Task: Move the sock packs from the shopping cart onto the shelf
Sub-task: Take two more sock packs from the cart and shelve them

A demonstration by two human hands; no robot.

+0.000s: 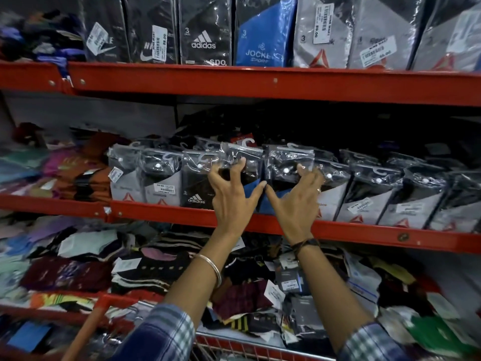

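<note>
Seating two blue-fronted sock packs (253, 190) upright at the middle shelf's (161, 213) front edge, the left hand (231, 196) and right hand (296, 201) press them with spread, half-open fingers, gripping nothing firmly. Nudging both level with the row looks best, so neither tips forward over the edge toward the shopping cart (234, 345).

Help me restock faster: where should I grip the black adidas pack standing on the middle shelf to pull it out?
Grip the adidas pack by its top edge, at the clear flap with the hanger hook, coming from the front and above. It stands upright, wedged between neighbouring packs, so its sides are blocked; only the top and front face are free. The left hand is already close beside it.
</note>
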